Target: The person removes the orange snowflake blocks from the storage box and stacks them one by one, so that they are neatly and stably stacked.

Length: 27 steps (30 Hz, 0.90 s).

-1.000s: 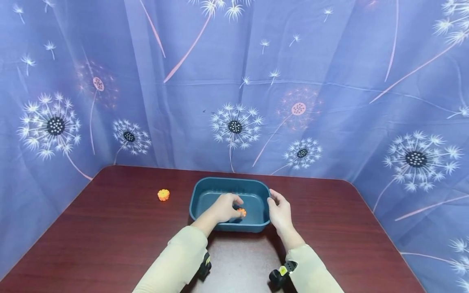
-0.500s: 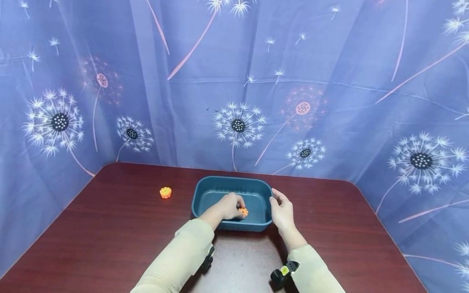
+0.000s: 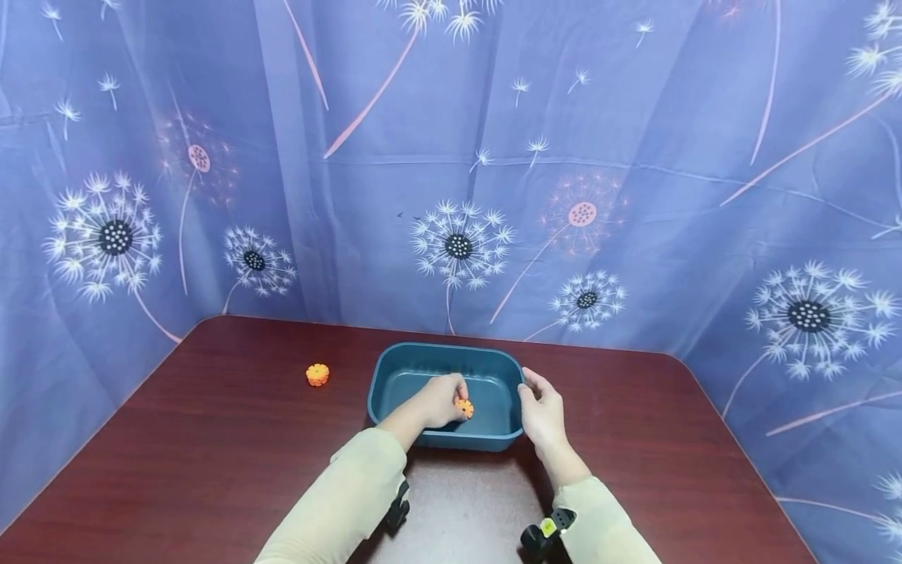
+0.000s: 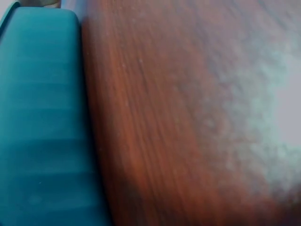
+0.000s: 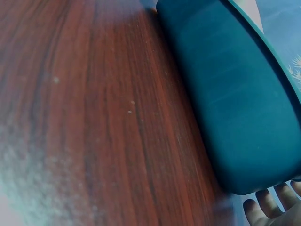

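Observation:
My left hand (image 3: 438,399) reaches over the near rim into a dark teal plastic bin (image 3: 423,360). Its thumb and forefinger pinch a small orange flower-shaped piece (image 3: 465,408) low inside the bin; the other fingers are mostly hidden. My right hand (image 3: 543,407) rests against the bin's right end, its fingers loosely bent and spread along the outer wall. In the right wrist view, fingertips (image 5: 251,207) show just below the bin's end wall (image 5: 240,94). The left wrist view has only the bin's near side wall (image 4: 47,117) and tabletop.
Another orange-yellow flower-shaped piece (image 3: 318,374) lies on the table left of the bin. The dark red wooden table (image 3: 211,454) meets a blue dandelion-print curtain (image 3: 366,196) behind. Black wrist cameras (image 3: 539,536) hang under both sleeves.
My left forefinger has come down towards the thumb, onto the orange flower-shaped piece in the bin. My right hand has stayed at the bin's right end. The head view has shifted slightly.

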Motion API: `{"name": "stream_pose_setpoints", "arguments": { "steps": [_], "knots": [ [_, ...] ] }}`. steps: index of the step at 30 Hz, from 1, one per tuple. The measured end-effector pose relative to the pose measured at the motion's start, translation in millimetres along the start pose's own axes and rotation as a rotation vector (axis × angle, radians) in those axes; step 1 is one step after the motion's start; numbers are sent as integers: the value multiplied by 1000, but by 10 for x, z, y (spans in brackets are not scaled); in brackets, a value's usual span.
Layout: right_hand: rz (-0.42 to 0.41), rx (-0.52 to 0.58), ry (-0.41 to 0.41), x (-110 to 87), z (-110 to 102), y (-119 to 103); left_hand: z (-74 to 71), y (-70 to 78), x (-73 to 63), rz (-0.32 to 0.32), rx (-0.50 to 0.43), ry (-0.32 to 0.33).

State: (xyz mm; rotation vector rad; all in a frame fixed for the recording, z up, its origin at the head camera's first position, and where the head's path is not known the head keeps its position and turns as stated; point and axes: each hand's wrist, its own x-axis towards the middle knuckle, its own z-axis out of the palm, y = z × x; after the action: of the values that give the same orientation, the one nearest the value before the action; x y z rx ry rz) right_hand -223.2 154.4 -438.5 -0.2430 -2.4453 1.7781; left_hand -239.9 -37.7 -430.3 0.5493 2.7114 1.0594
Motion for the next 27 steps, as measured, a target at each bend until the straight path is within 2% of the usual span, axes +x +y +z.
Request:
{"name": "stream_pose_setpoints", "arguments": {
  "steps": [7, 14, 20, 27],
  "knots": [
    [-13, 3, -7, 16, -8, -28, -66, 6, 13, -29, -147, 39],
    [7, -1, -20, -3, -7, -7, -159, -78, -22, -62, -295, 77],
    [-7, -9, -10, -18, 14, 1, -294, -151, -108, -90, -355, 133],
    [-11, 8, -4, -13, 3, 4, -421, -182, -187, -106, -378, 192]
  ]
}}
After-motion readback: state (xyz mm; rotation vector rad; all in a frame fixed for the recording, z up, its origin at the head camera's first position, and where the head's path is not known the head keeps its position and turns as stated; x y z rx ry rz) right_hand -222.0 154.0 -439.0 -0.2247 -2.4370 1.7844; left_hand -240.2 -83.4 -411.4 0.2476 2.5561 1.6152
